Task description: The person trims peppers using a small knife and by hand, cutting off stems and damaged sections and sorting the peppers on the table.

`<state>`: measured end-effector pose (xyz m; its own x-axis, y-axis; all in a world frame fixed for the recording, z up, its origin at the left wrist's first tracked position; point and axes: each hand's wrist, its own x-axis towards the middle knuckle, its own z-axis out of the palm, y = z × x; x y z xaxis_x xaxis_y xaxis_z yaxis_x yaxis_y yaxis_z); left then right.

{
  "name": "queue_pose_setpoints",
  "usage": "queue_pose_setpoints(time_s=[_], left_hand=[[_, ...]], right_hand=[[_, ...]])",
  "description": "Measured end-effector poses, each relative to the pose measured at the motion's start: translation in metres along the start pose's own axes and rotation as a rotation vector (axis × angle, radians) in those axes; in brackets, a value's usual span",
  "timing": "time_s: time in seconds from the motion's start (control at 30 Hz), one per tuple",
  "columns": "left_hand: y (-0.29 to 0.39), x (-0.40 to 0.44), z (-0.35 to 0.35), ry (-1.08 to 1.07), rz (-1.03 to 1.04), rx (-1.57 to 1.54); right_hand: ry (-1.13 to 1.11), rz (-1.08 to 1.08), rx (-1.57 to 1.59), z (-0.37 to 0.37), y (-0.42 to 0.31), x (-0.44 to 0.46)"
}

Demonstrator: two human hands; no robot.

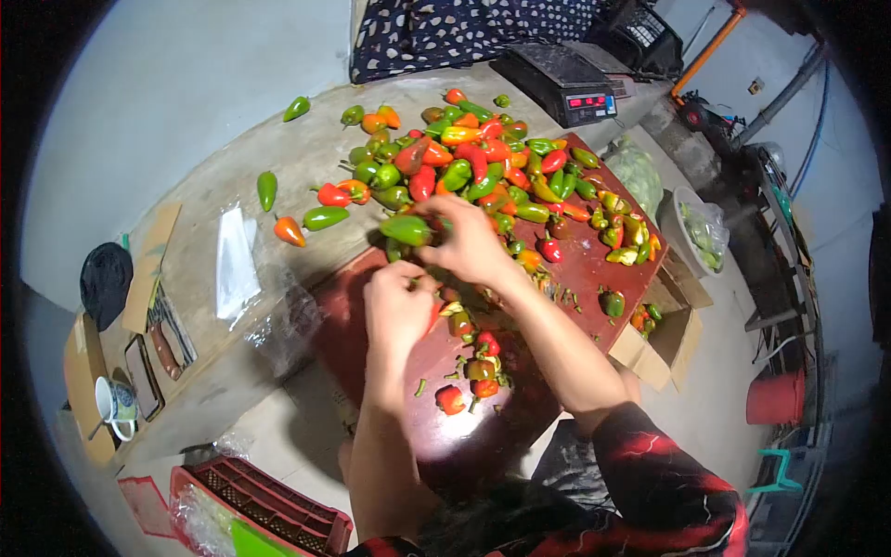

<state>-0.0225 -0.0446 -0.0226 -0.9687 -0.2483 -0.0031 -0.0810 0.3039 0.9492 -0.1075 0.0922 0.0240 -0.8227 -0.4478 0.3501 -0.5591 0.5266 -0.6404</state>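
My right hand is closed round a green pepper at the near edge of the pile. Just below and to the left, my left hand has its fingers curled, and a bit of red pepper shows beside it; what its fingertips hold is hidden. Beyond both hands spreads a large heap of red, green and orange peppers. Below the hands, several peppers, one of them red, lie with cut stem bits on the dark red board.
A digital scale stands at the back. To the right are a cardboard box with peppers and a white tub. At the left lie plastic wrap, a mug and a brown-handled tool. A red crate sits below.
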Motion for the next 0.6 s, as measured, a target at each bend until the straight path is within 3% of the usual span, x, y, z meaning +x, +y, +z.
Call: queue_pose_setpoints(time_s=[0.03, 0.07, 0.1, 0.17, 0.27, 0.3, 0.37, 0.43, 0.5, 0.57, 0.6], left_hand=[[-0.012, 0.005, 0.001, -0.071, -0.105, -0.101], [0.009, 0.001, -0.001, -0.077, -0.234, -0.288], [0.036, -0.005, -0.006, -0.079, -0.363, -0.474], [0.045, -0.009, 0.001, -0.207, -0.360, -0.594], [0.040, -0.021, 0.018, -0.563, -0.338, -0.749], [0.037, -0.024, 0.022, -0.594, -0.304, -0.749], [0.027, -0.023, 0.036, -0.512, -0.125, -0.619], [0.031, -0.026, 0.041, -0.474, -0.120, -0.718], [0.033, -0.026, 0.043, -0.440, -0.106, -0.802], [0.031, -0.028, 0.050, -0.356, -0.100, -0.896], [0.030, -0.029, 0.051, -0.357, -0.105, -0.893]], right_hand=[[0.043, 0.011, -0.004, -0.019, 0.000, -0.017], [0.023, 0.114, 0.006, -0.038, -0.004, -0.032], [0.089, 0.074, 0.079, -0.046, 0.005, -0.048], [-0.052, 0.253, 0.360, -0.065, 0.000, -0.073], [-0.165, 0.269, 0.501, -0.076, 0.007, -0.100], [-0.182, 0.302, 0.556, -0.076, 0.011, -0.106], [-0.116, 0.253, 0.487, -0.079, 0.026, -0.115], [-0.110, 0.242, 0.076, -0.091, 0.041, -0.114], [-0.091, 0.312, -0.001, -0.089, 0.049, -0.117], [0.031, 0.218, -0.236, -0.083, 0.045, -0.118], [-0.031, 0.223, -0.243, -0.082, 0.040, -0.119]])
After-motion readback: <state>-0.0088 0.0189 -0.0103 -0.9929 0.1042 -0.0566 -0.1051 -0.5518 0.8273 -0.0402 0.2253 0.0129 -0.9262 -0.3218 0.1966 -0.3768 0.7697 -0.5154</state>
